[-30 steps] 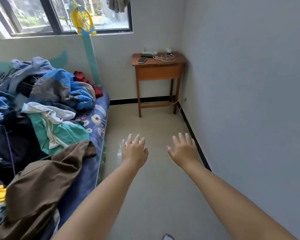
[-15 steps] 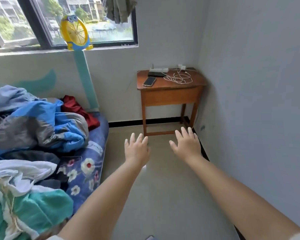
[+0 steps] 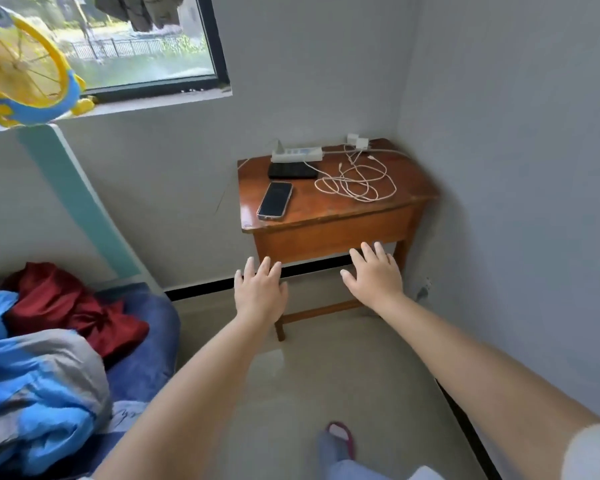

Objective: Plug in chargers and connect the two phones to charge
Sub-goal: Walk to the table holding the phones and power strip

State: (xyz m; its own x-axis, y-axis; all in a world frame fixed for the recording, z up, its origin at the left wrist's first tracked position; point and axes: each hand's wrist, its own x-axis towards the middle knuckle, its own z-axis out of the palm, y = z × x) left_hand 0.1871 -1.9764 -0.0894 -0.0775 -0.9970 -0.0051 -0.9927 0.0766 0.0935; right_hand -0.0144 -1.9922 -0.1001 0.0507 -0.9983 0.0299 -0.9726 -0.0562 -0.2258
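Both arms reached forward, palms down. The left hand (image 3: 260,292) and the right hand (image 3: 373,273) were spread flat with fingers apart, holding nothing, short of the small reddish-brown wooden table (image 3: 329,216) at twelve o'clock. On its top, a phone with a dark screen and pale case (image 3: 274,200) lay toward nine o'clock; a second, black phone (image 3: 292,171) lay behind it, just beside a white power strip (image 3: 297,154) at the back edge. Loose white charging cables (image 3: 357,181) were coiled toward three o'clock, with white charger plugs (image 3: 358,142) at the far corner.
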